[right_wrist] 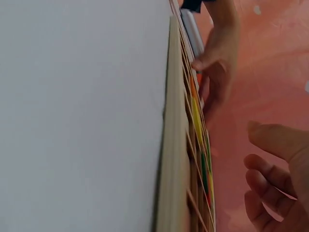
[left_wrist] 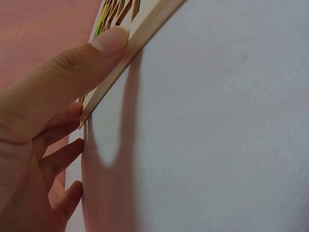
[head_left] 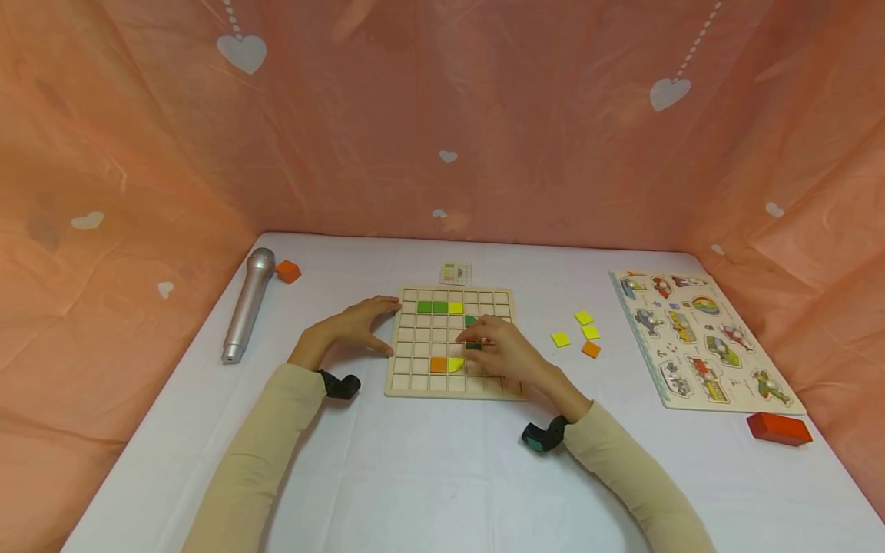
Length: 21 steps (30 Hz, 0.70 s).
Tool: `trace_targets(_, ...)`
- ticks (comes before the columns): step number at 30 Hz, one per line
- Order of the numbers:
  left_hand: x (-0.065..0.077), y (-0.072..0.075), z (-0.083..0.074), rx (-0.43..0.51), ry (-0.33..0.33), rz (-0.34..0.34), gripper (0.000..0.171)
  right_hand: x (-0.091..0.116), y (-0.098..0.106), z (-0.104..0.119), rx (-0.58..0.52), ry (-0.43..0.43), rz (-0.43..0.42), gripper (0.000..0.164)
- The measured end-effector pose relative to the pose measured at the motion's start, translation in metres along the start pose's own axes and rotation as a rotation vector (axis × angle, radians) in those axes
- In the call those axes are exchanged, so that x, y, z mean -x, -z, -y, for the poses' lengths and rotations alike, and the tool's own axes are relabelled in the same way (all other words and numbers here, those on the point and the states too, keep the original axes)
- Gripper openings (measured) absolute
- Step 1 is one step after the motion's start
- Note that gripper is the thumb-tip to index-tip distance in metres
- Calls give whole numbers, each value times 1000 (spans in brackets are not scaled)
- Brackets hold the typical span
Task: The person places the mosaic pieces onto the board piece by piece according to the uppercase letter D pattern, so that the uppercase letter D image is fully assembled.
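Note:
A wooden grid board [head_left: 442, 396] lies flat on the table. Two green tiles [head_left: 432, 307] and a yellow tile [head_left: 455, 307] sit side by side in an upper row. Lower down are an orange tile [head_left: 439, 365] and a rounded yellow tile [head_left: 455, 365]. Dark green pieces [head_left: 471, 320] show partly beneath my right hand [head_left: 508, 349], which hovers over the board with its fingers loosely bent. Nothing shows between its thumb and fingers in the right wrist view. At the board's left edge, my left hand [head_left: 353, 326] is spread; its thumb [left_wrist: 108, 43] touches the rim.
Behind the board lies a small pattern card [head_left: 455, 273]. Loose yellow tiles [head_left: 561, 339] and an orange tile [head_left: 591, 349] lie to its right. A picture puzzle [head_left: 660, 338] and red block [head_left: 779, 428] are far right; a silver microphone [head_left: 249, 307] and orange block [head_left: 288, 271] are left.

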State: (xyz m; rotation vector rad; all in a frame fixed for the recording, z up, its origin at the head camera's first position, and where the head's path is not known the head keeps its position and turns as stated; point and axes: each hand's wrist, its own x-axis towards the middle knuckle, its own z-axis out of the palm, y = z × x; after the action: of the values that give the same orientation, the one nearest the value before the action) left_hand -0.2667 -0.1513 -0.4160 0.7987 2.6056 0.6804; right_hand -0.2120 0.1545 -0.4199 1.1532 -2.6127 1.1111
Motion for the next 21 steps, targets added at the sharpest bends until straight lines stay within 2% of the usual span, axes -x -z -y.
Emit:
trace_targets(6, 0, 0, 0, 5, 1, -2, 89, 16, 26, -10, 3, -37, -66, 23)
trace_targets(14, 0, 0, -1, 2, 3, 0, 88, 41, 64, -29, 99, -3, -138, 26)
trace_targets(18, 0, 0, -1, 3, 9, 2, 88, 55, 82, -40, 135, -31, -160, 28)
trace_targets(21, 0, -1, -1, 9, 11, 2, 87, 67, 92, -47, 147, -85, -173, 27)
